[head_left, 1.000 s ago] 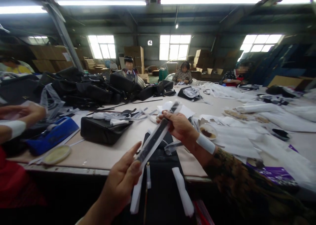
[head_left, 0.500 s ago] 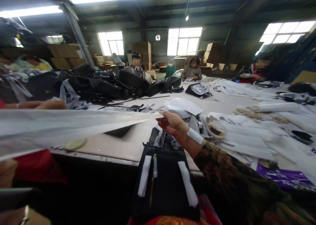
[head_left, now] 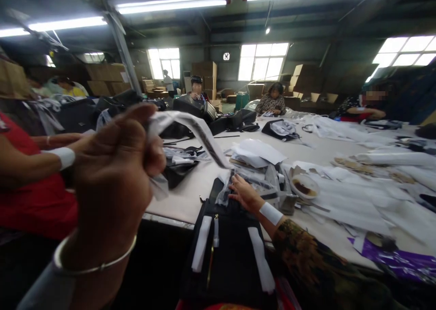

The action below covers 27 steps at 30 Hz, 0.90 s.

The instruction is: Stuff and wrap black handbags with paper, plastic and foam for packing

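Note:
My left hand (head_left: 114, 178) is raised close to the camera, its fingers closed round a crumpled strip of clear plastic wrapping (head_left: 190, 126) that trails off to the right. My right hand (head_left: 244, 194) rests low on the table edge, fingers spread, touching the top of a black bag (head_left: 228, 251). The bag hangs over the table edge toward me and has two white wrapped strips and a zip pull on its front. Bits of plastic wrap lie just beyond my right hand.
A person in red with a white wristband (head_left: 64, 156) works at my left. Black bags (head_left: 190, 110) are piled at the far left of the long table (head_left: 306, 140). White sheets, rolls and a small bowl (head_left: 304, 186) lie to the right. Other people sit at the far end.
My left hand pulled the plastic sleeve off to the left and bunched it up near my face. My right hand let go of it and dropped onto the black bag.

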{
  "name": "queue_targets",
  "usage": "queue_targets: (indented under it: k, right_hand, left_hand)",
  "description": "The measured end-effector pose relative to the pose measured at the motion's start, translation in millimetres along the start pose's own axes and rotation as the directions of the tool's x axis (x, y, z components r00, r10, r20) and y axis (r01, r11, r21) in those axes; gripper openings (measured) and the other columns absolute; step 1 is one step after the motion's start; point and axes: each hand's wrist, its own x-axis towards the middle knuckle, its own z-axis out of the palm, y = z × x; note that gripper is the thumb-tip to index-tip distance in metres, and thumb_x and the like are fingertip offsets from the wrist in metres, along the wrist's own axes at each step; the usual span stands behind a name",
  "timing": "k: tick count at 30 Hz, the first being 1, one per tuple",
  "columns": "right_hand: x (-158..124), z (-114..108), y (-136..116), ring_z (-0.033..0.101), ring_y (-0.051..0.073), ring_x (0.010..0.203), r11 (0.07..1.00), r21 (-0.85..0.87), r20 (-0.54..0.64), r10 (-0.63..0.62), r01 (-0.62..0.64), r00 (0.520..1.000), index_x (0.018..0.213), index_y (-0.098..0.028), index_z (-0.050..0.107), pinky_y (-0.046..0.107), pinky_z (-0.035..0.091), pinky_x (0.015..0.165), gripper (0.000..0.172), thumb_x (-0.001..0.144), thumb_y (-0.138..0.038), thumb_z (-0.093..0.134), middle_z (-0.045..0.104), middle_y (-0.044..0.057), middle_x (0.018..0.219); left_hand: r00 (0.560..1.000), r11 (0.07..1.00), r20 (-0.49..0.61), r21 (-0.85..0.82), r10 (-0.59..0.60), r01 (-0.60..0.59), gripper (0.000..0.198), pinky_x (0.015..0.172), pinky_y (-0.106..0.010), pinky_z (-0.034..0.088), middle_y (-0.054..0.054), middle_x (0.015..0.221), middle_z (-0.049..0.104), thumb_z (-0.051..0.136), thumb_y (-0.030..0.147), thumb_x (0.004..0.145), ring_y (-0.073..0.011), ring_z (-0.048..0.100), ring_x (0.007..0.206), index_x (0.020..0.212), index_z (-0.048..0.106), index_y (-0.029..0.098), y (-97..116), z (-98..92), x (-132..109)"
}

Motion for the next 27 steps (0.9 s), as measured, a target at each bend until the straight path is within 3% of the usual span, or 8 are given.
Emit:
queue_targets:
  k: [2, 5, 9, 14, 18, 21, 24, 27]
  right_hand:
    - [-7, -3, -7, 0.065, 0.023, 0.105, 0.994, -0.077, -0.032, -0.074, 0.072, 0.997, 0.12, -0.028, 0.061, 0.031, 0.056, 0.071, 0.05, 0.074, -0.042, 0.075, 0.068, 0.005, 0.117]
    - [-27, -2, -16, 0.066, 0.025, 0.098, 0.969, -0.198, -0.068, -0.164, 0.148, 0.984, 0.113, -0.021, 0.066, 0.033, 0.054, 0.073, 0.048, 0.072, -0.045, 0.076, 0.071, 0.008, 0.108]
    - [-67, 8, -13, 0.065, 0.022, 0.088, 0.951, -0.206, 0.25, -0.177, 0.23, 0.952, 0.094, -0.018, 0.072, 0.032, 0.05, 0.075, 0.039, 0.086, -0.055, 0.062, 0.072, 0.007, 0.095]
    - [-90, 15, 9, 0.06, 0.015, 0.059, 0.988, -0.133, 0.241, -0.05, 0.084, 0.969, 0.071, -0.016, 0.066, 0.027, 0.047, 0.059, 0.036, 0.079, -0.051, 0.07, 0.066, 0.001, 0.064]
    - [-86, 6, 18, 0.063, 0.014, 0.051, 0.996, -0.067, 0.219, 0.077, -0.064, 0.973, 0.078, -0.016, 0.066, 0.024, 0.044, 0.05, 0.039, 0.075, -0.054, 0.071, 0.07, 0.004, 0.066]
    - [-84, 2, 23, 0.063, 0.015, 0.051, 0.993, -0.091, 0.324, 0.105, -0.08, 0.94, 0.075, -0.016, 0.066, 0.025, 0.044, 0.05, 0.039, 0.075, -0.055, 0.07, 0.071, 0.005, 0.067]
    - [-80, -2, 28, 0.063, 0.017, 0.056, 0.982, -0.189, 0.363, 0.083, -0.014, 0.928, 0.072, -0.017, 0.067, 0.03, 0.048, 0.056, 0.036, 0.082, -0.052, 0.062, 0.07, 0.005, 0.068]
    - [-77, -14, 25, 0.065, 0.023, 0.08, 0.899, -0.386, 0.159, -0.154, 0.205, 0.975, 0.083, -0.019, 0.072, 0.035, 0.05, 0.074, 0.026, 0.085, -0.043, 0.061, 0.072, 0.007, 0.085]
  left_hand:
    - [0.994, 0.999, 0.1, 0.011, -0.047, 0.046, 0.032, 0.043, -0.016, 0.037, 0.002, 0.062, 0.062, 0.072, 0.033, 0.085, -0.0053, 0.049, 0.048, 0.112, 0.072, 0.015, -32, 10.7, -7]
    - [0.884, 0.902, 0.181, 0.059, -0.43, 0.427, 0.049, 0.058, -0.022, 0.053, -0.004, 0.071, 0.072, 0.078, 0.036, 0.078, -0.0118, 0.063, 0.059, 0.119, 0.069, 0.013, -101, 16.9, -27]
    - [0.727, 0.749, 0.24, -0.003, -0.643, 0.663, 0.073, 0.069, -0.026, 0.056, -0.008, 0.084, 0.075, 0.078, 0.03, 0.076, -0.0192, 0.071, 0.081, 0.141, 0.051, 0.012, -168, 25.6, -56]
    - [0.634, 0.667, 0.315, -0.005, -0.706, 0.745, 0.079, 0.06, -0.021, 0.05, -0.005, 0.088, 0.074, 0.077, 0.033, 0.078, -0.0152, 0.068, 0.073, 0.146, 0.04, 0.019, -190, 35.8, -78]
    - [0.542, 0.586, 0.411, -0.023, -0.733, 0.81, 0.035, 0.062, -0.022, 0.049, -0.003, 0.079, 0.067, 0.077, 0.041, 0.078, -0.0127, 0.064, 0.068, 0.096, 0.064, 0.014, -191, 30.2, -79]
    - [0.468, 0.522, 0.439, 0.002, -0.767, 0.853, 0.036, 0.054, -0.021, 0.045, -0.002, 0.073, 0.065, 0.08, 0.043, 0.075, -0.0104, 0.058, 0.058, 0.084, 0.065, 0.012, -192, 23.4, -75]
    - [0.489, 0.572, 0.41, 0.105, -0.77, 0.813, 0.035, 0.054, -0.02, 0.044, -0.002, 0.071, 0.066, 0.084, 0.041, 0.071, -0.01, 0.057, 0.058, 0.082, 0.069, 0.011, -192, 16.0, -69]
    - [0.6, 0.69, 0.363, 0.211, -0.713, 0.692, 0.032, 0.06, -0.021, 0.047, -0.004, 0.073, 0.069, 0.081, 0.041, 0.074, -0.013, 0.061, 0.067, 0.079, 0.073, 0.011, -190, 8.8, -63]
